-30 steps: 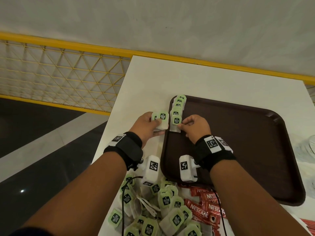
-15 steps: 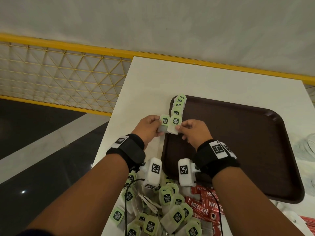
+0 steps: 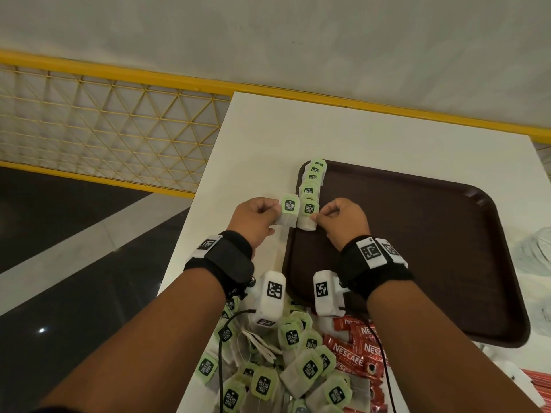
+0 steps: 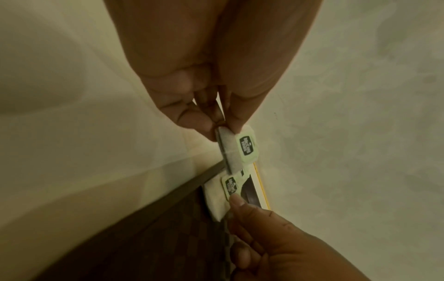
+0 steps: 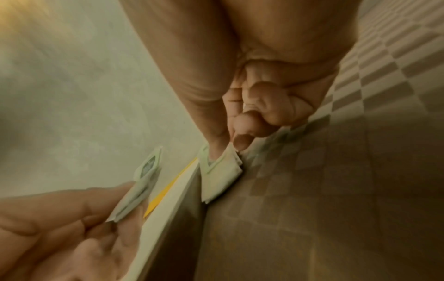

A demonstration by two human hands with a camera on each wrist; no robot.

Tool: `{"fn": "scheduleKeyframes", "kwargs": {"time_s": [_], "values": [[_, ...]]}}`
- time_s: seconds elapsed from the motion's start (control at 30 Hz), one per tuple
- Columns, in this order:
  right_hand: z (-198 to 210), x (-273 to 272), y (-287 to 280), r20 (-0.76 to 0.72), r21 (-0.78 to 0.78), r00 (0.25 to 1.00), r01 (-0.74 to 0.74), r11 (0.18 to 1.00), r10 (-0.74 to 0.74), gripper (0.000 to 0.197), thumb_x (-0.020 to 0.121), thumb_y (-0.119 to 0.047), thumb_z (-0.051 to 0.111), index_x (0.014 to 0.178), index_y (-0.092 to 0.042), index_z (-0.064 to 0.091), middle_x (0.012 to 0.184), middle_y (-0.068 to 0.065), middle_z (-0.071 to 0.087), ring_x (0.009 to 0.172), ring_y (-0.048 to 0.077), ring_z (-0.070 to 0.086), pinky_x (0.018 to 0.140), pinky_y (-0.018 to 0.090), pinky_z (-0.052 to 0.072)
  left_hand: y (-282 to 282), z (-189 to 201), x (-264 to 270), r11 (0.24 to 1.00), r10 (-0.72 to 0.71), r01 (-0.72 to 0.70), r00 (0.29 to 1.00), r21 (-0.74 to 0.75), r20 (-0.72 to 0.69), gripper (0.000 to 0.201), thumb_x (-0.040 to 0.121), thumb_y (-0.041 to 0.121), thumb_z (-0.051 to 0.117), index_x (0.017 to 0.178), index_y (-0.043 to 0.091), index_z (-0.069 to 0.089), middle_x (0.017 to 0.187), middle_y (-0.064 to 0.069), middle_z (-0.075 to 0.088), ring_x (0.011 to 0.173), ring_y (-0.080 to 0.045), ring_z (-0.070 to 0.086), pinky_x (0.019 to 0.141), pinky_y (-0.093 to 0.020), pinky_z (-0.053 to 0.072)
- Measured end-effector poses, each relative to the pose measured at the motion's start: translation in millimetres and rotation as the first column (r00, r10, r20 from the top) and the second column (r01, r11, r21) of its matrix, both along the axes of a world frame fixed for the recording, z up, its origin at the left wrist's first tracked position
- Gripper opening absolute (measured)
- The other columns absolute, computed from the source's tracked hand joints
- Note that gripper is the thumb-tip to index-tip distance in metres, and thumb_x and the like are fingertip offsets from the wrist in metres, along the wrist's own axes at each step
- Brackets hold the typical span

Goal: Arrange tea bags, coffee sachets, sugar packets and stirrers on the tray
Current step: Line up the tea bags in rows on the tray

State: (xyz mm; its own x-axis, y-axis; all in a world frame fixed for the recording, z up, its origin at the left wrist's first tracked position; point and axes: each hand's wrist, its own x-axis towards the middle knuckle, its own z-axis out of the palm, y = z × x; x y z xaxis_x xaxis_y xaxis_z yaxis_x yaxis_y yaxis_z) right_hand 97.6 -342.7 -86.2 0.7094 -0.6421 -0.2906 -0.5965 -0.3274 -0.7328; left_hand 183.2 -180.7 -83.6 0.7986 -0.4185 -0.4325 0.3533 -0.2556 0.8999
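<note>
A dark brown tray [image 3: 417, 234] lies on the white table. Along its left edge runs a row of green-tagged tea bags [image 3: 311, 181]. My right hand [image 3: 343, 219] pinches the nearest tea bag of the row [image 3: 307, 214] between thumb and forefinger at the tray's left rim; the same tea bag [image 5: 220, 176] shows in the right wrist view. My left hand [image 3: 256, 217] pinches another tea bag [image 3: 288, 211] just left of the rim, above the table. In the left wrist view this tea bag [image 4: 240, 150] hangs from the fingertips.
A heap of loose tea bags [image 3: 268, 377] lies at the table's near edge, under my forearms. Red Nescafe sachets [image 3: 354, 350] lie beside it. Clear plastic [image 3: 533, 257] sits right of the tray. A yellow railing [image 3: 119, 114] and the floor drop off left of the table.
Both hands edged toward me. The left hand's tea bag came closer to the tray's rim, next to the one the right hand holds.
</note>
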Motion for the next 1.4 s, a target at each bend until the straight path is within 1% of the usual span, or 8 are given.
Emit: {"fn": "scheduleKeyframes", "kwargs": {"time_s": [0.17,0.27,0.73,0.83,0.97,1.17,1.3,1.4], "values": [[24.6,-14.6,14.4,0.106,0.201,0.992,-0.084,0.976,0.064,0.019,0.091,-0.034,0.065,0.088,-0.016,0.07,0.085,-0.002,0.069,0.063,0.008,0.055,0.055,0.019,0.048,-5.0,4.0,-6.7,0.998,-0.041,0.04,0.999,-0.044,-0.024,0.01,0.097,0.01,0.058,0.098,0.015,0.066,0.089,0.001,0.067,0.079,-0.009,0.061,0.06,-0.018,0.05],[27.2,-18.2,17.9,0.106,0.289,0.99,-0.124,0.949,0.097,0.011,0.09,-0.023,0.068,0.095,-0.013,0.07,0.083,-0.001,0.068,0.058,0.006,0.052,0.047,0.01,0.041,-7.7,2.3,-10.5,0.997,-0.069,0.069,0.997,-0.025,-0.026,0.01,0.096,0.012,0.059,0.097,0.017,0.068,0.095,-0.004,0.07,0.085,-0.014,0.065,0.065,-0.023,0.052],[10.7,-9.9,5.4,-0.108,0.072,0.994,-0.008,0.997,0.016,0.018,0.085,-0.027,0.073,0.087,-0.011,0.067,0.082,0.006,0.072,0.055,0.014,0.06,0.056,0.028,0.051,18.3,27.9,-10.9,0.998,-0.055,0.055,0.998,0.027,-0.015,0.02,0.1,0.018,0.05,0.114,0.014,0.064,0.105,-0.001,0.068,0.093,-0.014,0.063,0.075,-0.026,0.05],[23.0,-21.1,7.1,-0.109,0.003,0.99,-0.084,0.996,0.084,0.019,0.086,-0.031,0.071,0.088,-0.013,0.065,0.084,0.005,0.07,0.06,0.015,0.062,0.056,0.027,0.05,40.8,42.8,-11.3,0.989,-0.143,0.141,0.99,0.05,0.022,0.022,0.1,0.021,0.051,0.117,0.013,0.064,0.106,0.0,0.067,0.093,-0.012,0.064,0.075,-0.025,0.05],[49.8,-47.0,32.7,-0.1,0.003,0.94,-0.327,0.945,0.326,0.021,0.088,-0.035,0.068,0.086,-0.014,0.064,0.088,0.003,0.066,0.078,0.017,0.062,0.072,0.034,0.054,82.1,52.5,-15.8,0.965,-0.22,0.21,0.974,0.156,0.047,0.019,0.097,0.021,0.055,0.111,0.013,0.065,0.102,0.001,0.067,0.088,-0.011,0.065,0.07,-0.025,0.051],[63.8,-91.3,105.3,-0.238,0.072,0.698,-0.681,0.729,0.675,0.021,0.084,-0.041,0.071,0.082,-0.02,0.068,0.082,-0.004,0.065,0.075,0.01,0.059,0.067,0.027,0.047,134.7,44.9,-44.3,0.81,-0.428,0.368,0.903,0.457,0.031,0.022,0.093,0.031,0.065,0.107,0.014,0.064,0.1,0.003,0.063,0.088,-0.015,0.064,0.062,-0.024,0.054],[58.0,-98.9,135.4,-0.344,0.016,0.582,-0.781,0.624,0.737,0.033,0.084,-0.046,0.07,0.093,-0.014,0.065,0.088,0.001,0.065,0.083,0.018,0.061,0.074,0.033,0.05,147.2,37.3,-59.0,0.617,-0.591,0.46,0.807,0.638,-0.01,0.044,0.084,0.04,0.074,0.117,0.017,0.058,0.109,0.002,0.059,0.094,-0.019,0.062,0.071,-0.03,0.052],[53.2,-97.4,142.4,-0.386,-0.064,0.556,-0.812,0.58,0.736,0.028,0.087,-0.039,0.066,0.096,-0.012,0.063,0.091,0.005,0.064,0.086,0.022,0.06,0.075,0.034,0.048,148.2,29.2,-68.7,0.557,-0.627,0.457,0.779,0.694,-0.009,0.053,0.076,0.035,0.081,0.118,0.018,0.053,0.109,0.0,0.057,0.091,-0.016,0.056,0.071,-0.027,0.045]]}}
